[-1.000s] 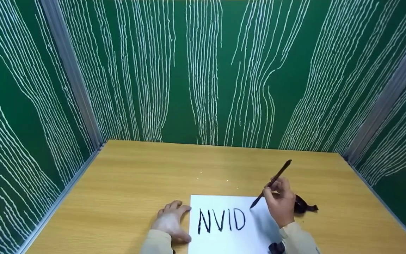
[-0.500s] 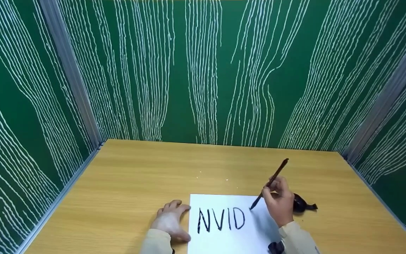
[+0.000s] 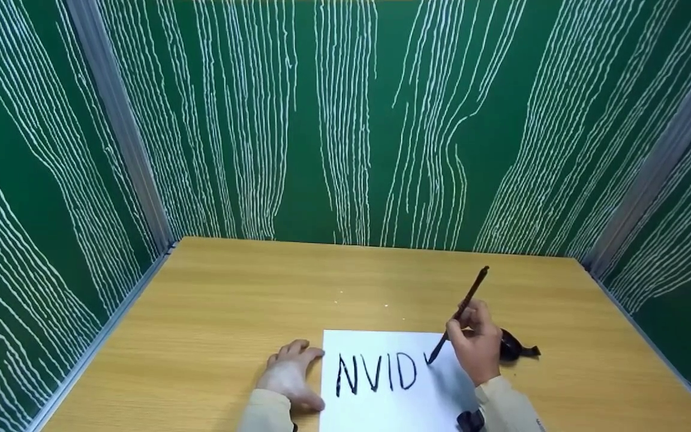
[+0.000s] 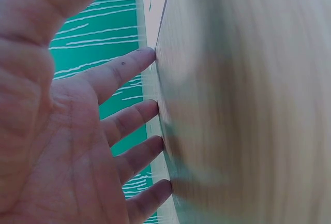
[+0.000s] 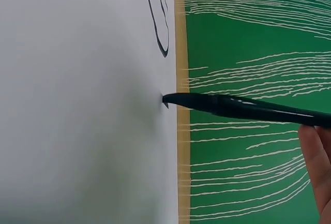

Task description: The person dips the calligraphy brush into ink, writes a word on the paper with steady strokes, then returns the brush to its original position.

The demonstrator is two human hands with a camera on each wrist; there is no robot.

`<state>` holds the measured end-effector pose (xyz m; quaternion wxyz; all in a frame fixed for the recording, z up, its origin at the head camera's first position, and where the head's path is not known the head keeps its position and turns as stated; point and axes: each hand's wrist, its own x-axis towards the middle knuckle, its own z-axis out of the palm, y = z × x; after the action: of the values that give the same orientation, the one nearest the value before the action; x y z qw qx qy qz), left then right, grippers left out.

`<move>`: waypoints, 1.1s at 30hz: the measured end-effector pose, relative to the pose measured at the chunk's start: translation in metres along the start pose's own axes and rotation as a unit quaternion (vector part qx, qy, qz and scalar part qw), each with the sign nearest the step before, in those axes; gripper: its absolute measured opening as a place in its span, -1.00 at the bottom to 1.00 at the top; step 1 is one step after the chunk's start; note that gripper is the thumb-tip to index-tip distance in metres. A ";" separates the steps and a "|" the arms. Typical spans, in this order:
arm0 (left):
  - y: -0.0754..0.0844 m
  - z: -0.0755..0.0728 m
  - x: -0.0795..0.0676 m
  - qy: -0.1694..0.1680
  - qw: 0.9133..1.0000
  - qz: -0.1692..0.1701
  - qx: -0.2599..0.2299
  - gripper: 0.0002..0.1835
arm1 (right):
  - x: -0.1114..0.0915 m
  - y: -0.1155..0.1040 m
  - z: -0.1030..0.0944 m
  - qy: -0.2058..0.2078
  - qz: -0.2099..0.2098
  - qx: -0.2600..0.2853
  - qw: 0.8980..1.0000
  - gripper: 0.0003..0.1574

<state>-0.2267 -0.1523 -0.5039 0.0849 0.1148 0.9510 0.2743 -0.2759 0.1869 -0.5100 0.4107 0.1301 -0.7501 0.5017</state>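
A white sheet of paper (image 3: 381, 414) lies on the wooden table, with the black letters NVID (image 3: 376, 373) across its upper part. My right hand (image 3: 478, 347) pinches a black writing brush (image 3: 475, 287) at a slant. Its dark, tapered tip (image 5: 173, 99) meets the paper right of the D, at the top of a short fresh stroke. My left hand (image 3: 288, 375) is spread beside the sheet's left edge, thumb and index finger right at it. In the left wrist view, its fingertips (image 4: 149, 56) rest against the table surface.
Behind my right hand sits a black rounded thing with a short stem (image 3: 512, 348), partly hidden. A small black object (image 3: 470, 421) is by the right sleeve. Tiny white specks dot the table (image 3: 249, 288). Green panels with white wavy lines (image 3: 303, 150) surround it.
The brush tip has come down onto the paper right of the D and moved slightly downward, leaving a short black stroke. The left hand has stayed in place.
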 end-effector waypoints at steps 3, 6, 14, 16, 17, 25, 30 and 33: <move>0.000 0.000 0.000 0.002 1.000 0.007 -0.001 0.04 | 0.000 -0.001 -0.001 -0.003 0.000 0.007 1.000 -0.66; -0.001 0.000 0.000 0.003 1.000 0.012 -0.003 0.02 | 0.000 -0.002 -0.001 -0.005 -0.001 0.018 1.000 -0.66; -0.001 0.000 0.000 0.002 1.000 0.015 0.000 0.05 | 0.000 -0.004 -0.002 -0.010 0.007 0.011 1.000 -0.63; -0.001 0.000 0.000 0.001 1.000 0.016 0.000 0.05 | 0.000 -0.005 -0.002 -0.012 0.007 0.009 1.000 -0.64; -0.001 0.000 0.000 0.001 1.000 0.017 0.001 0.04 | 0.000 -0.006 -0.003 -0.014 0.008 0.009 1.000 -0.64; 0.000 0.000 0.000 -0.003 1.000 0.012 0.003 0.04 | -0.001 -0.007 -0.004 -0.024 0.002 0.014 1.000 -0.63; 0.000 0.000 0.001 -0.004 1.000 0.002 -0.004 0.03 | -0.003 -0.006 -0.004 -0.030 0.007 0.024 0.999 -0.62; 0.000 0.000 0.000 0.000 1.000 0.006 -0.007 0.03 | -0.002 -0.006 -0.006 -0.031 0.003 0.031 0.999 -0.63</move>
<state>-0.2265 -0.1519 -0.5039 0.0842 0.1198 0.9485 0.2811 -0.2678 0.1887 -0.5065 0.3814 0.1565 -0.7472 0.5213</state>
